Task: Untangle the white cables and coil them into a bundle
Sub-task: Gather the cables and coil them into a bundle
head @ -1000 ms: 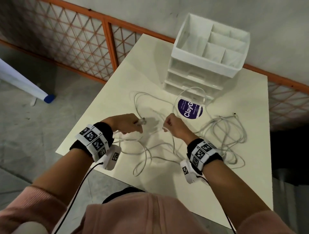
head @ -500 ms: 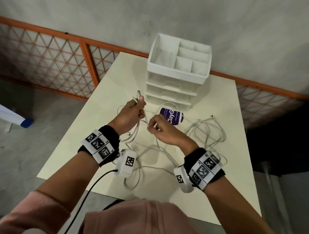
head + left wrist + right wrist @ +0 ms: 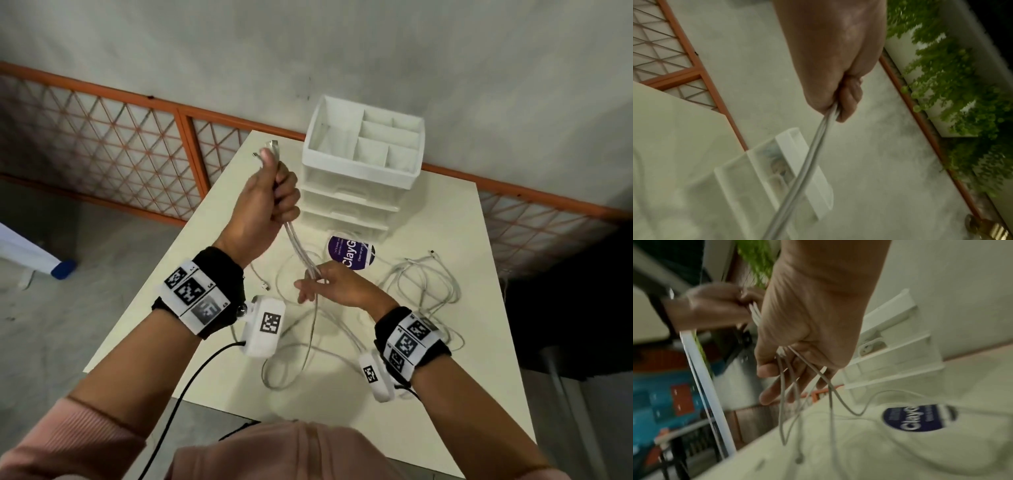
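Note:
Several white cables (image 3: 424, 284) lie tangled on the cream table (image 3: 445, 394). My left hand (image 3: 270, 202) is raised above the table and grips a bunch of cable ends in its fist; the connectors (image 3: 270, 150) poke out above it. From the fist (image 3: 838, 97) the strands (image 3: 807, 162) run down taut and side by side to my right hand (image 3: 318, 284). That hand (image 3: 797, 363) is low over the table and pinches the strands (image 3: 830, 399) at the thumb, other fingers spread. Below it the cables fan out in loops.
A white drawer organiser (image 3: 363, 161) with open top compartments stands at the table's far side. A round purple sticker (image 3: 352, 253) lies in front of it. A loose connector (image 3: 264, 284) rests near the left edge. An orange lattice fence (image 3: 102, 144) runs behind the table.
My left hand has risen from table height with the cable ends, pulling the strands straight. The right hand stayed low with the strands passing through it.

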{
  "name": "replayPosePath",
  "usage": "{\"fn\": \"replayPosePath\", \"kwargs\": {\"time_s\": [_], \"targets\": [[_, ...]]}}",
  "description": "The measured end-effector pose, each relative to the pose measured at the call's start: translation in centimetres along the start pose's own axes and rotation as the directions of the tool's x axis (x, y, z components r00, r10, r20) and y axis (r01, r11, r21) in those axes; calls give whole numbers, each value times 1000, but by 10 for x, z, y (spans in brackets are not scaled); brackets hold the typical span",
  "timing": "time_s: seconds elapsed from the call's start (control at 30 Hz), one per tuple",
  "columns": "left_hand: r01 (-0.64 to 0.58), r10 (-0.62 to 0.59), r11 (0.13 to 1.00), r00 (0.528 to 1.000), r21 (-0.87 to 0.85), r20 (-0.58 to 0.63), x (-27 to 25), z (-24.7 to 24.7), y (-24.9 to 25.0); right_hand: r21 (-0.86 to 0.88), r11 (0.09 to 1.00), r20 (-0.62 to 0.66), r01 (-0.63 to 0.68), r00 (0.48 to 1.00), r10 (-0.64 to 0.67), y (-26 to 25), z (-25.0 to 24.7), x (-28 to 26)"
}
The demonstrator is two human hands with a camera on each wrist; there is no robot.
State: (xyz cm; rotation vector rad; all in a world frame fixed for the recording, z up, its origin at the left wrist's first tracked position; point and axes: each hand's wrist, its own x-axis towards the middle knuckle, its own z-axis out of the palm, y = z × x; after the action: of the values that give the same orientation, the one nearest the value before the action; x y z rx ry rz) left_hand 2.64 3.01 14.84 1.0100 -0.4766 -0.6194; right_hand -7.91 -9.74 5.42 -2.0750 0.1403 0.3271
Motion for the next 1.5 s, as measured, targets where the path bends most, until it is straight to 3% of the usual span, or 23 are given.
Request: {"fn": "replayPosePath", "kwargs": {"time_s": [0.07, 0.17, 0.2, 0.27, 0.33, 0.37, 0.4, 0.47, 0.57, 0.63, 0.7, 0.8, 0.87, 0.93, 0.97, 1.0, 1.03, 1.07, 1.13, 1.17, 1.23, 1.37, 1.5], "targets": [[-75, 80, 995, 994, 68, -77, 2, -9, 15, -130, 986, -31, -105, 994, 102, 26, -12, -8], [-123, 159, 942, 983, 314, -92, -3, -25, 23, -125, 975, -159, -181, 974, 161, 46, -34, -26], [-121, 160, 876, 986, 467, -45, -6, -27, 20, -112, 978, -202, -177, 968, 152, 44, -41, -29], [-104, 45, 642, 994, 760, 99, -11, -27, 4, -70, 992, -250, -105, 965, 85, 29, -54, -30], [-115, -133, 362, 976, 925, 174, -15, -20, -19, -20, 1000, -263, 3, 965, -9, 4, -63, -31], [-124, -178, 299, 967, 946, 183, -16, -17, -29, -21, 999, -269, 37, 962, -41, -8, -67, -31], [-123, -193, 298, 963, 947, 186, -16, -15, -36, -37, 998, -284, 60, 956, -68, -20, -71, -32], [-92, -140, 401, 977, 911, 161, -14, -12, -40, -65, 993, -325, 96, 939, -112, -34, -78, -35], [-134, 106, 474, 990, 870, 94, -8, -8, -23, -44, 996, -302, 73, 950, -83, -25, -91, -39], [-167, 269, 541, 963, 824, 19, -1, -10, -8, -55, 998, -243, -1, 970, -12, -4, -95, -41], [-172, 356, 568, 933, 805, -53, 6, -17, 1, -37, 997, -233, -75, 970, 64, 17, -98, -46], [-92, 374, 518, 918, 850, -129, 10, -29, -11, 66, 995, -259, -73, 962, 88, 29, -105, -59], [37, 353, 489, 905, 872, -236, 8, -42, -26, 119, 993, -298, -20, 953, 54, 27, -115, -67], [234, 186, 415, 924, 879, -333, 6, -58, -40, 203, 978, -333, 50, 943, 21, 18, -125, -74], [314, 53, 323, 936, 893, -348, 4, -65, -45, 225, 972, -353, 70, 936, 14, 13, -129, -76], [334, -72, 244, 943, 911, -326, 3, -67, -48, 199, 977, -382, 77, 924, 5, 6, -132, -77], [308, -157, 220, 948, 926, -278, 1, -68, -49, 119, 991, -420, 64, 908, -8, -2, -133, -76], [244, -183, 259, 962, 935, -201, 0, -63, -49, 2, 1000, -464, 31, 885, -26, -9, -134, -75], [126, -137, 447, 988, 885, -72, -2, -47, -44, -243, 969, -514, -49, 853, -86, -20, -131, -69], [71, -92, 551, 996, 832, -24, -3, -35, -41, -316, 946, -502, -71, 859, -103, -25, -127, -67], [-43, -56, 641, 993, 766, 103, -5, -8, -35, -363, 929, -419, -67, 903, -99, -34, -114, -61], [-205, -108, 523, 947, 827, 303, 1, 23, -43, -312, 949, -318, 40, 937, -145, -61, -97, -59], [-268, 61, 499, 960, 824, 275, 3, 28, -40, -39, 992, -313, 121, 941, -127, -61, -105, -70]]}}
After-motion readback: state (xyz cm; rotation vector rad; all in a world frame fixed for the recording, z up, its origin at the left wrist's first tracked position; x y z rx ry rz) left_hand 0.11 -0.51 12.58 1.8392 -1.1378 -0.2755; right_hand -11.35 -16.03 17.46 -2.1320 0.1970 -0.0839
